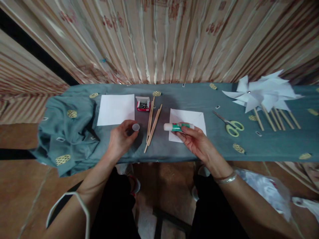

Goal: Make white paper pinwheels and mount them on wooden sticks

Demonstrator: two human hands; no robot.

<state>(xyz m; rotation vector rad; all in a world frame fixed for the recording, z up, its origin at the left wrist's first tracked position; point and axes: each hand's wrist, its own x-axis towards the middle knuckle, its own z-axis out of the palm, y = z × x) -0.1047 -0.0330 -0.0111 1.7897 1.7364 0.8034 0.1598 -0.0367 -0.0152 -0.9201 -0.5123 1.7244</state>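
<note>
Your long, narrow table (274, 151) is covered by a grey-green cloth (67, 129), bunched into folds at your left end. Directly on it, left to right, you have: a flat white sheet (116, 109); an open red box (140, 109) of small dark pieces (143, 105); loose wooden sticks (153, 127); a creased white paper (185, 115), partly hidden; scissors (226, 122), tips pointing away from you; overlapping white pinwheels (264, 94), sticks directed toward you.

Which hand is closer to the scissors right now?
Right. The right hand, holding the glue stick, is to the left of the scissors; the left hand, holding the cap, is much farther left, past the wooden sticks.
</note>
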